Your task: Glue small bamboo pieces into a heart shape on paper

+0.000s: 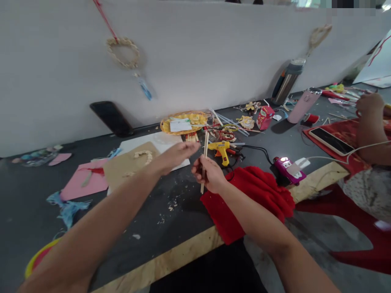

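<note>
My right hand (212, 174) is closed around a few thin, pale wooden sticks (206, 142), which stand nearly upright and poke out above and below the fingers. My left hand (179, 156) hovers just to the left, fingers stretched out towards the sticks, with nothing visible in it. Under the left wrist lie a brown card (114, 169) and a white sheet (161, 140). A curved braided piece (148, 156) rests on the brown card. Just beyond my right hand is a yellow hot glue gun (224, 152), and a red cloth (258, 187) lies beneath the right forearm.
A yellow woven basket (166, 127) sits by the wall, with a dark phone (111, 118) leaning further left. Pink paper (79, 179) lies at left. On the right are a juice box (265, 118), a pink bottle (304, 106), a purple power strip (288, 169) and another person's arm (371, 130).
</note>
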